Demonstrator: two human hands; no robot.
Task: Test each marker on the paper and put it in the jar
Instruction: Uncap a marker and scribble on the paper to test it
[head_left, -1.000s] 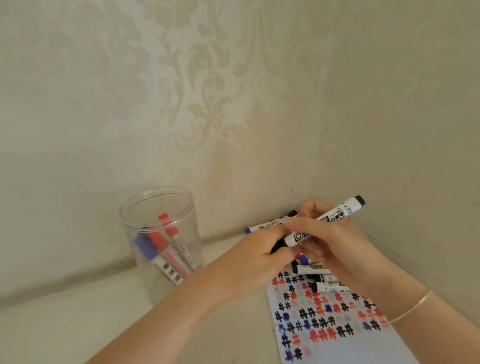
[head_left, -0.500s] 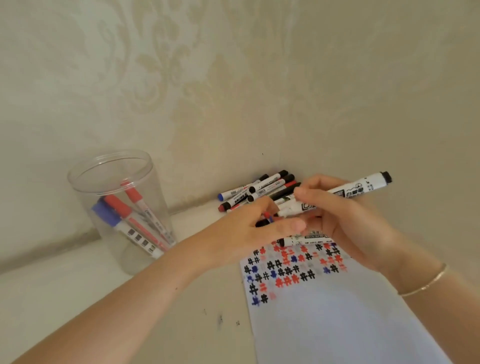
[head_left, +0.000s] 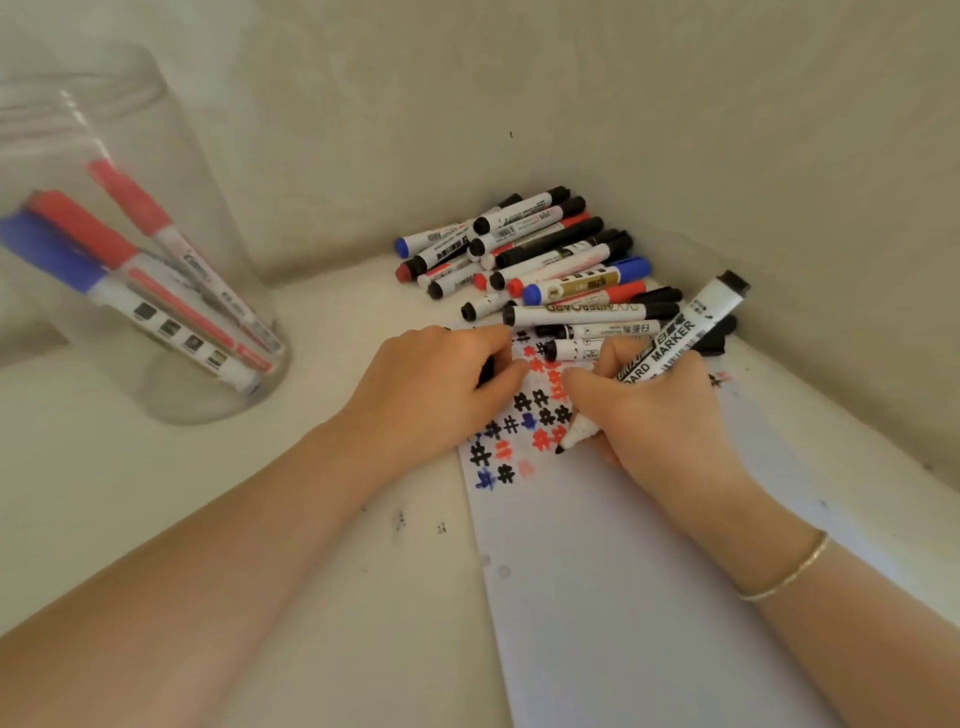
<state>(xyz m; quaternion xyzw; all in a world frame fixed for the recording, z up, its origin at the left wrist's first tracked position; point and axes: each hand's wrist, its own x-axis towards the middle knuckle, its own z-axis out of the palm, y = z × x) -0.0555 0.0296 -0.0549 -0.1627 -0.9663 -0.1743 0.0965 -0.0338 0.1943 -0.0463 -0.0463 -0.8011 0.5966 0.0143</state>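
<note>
On the white sheet of paper (head_left: 649, 597), the right hand (head_left: 660, 415) grips an uncapped black whiteboard marker (head_left: 670, 348), tip at the marks, while the left hand (head_left: 431, 384) pinches what seems its cap; testing is underway, recapping then the clear plastic jar (head_left: 130, 249) far left likely follow.

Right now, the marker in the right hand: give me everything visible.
The marker is a white-barrelled whiteboard marker, plastic by its look, with black print and a black end. Its cap is off. It tilts, black tip down on the paper beside the hash marks. The right hand grips its lower barrel.
</note>
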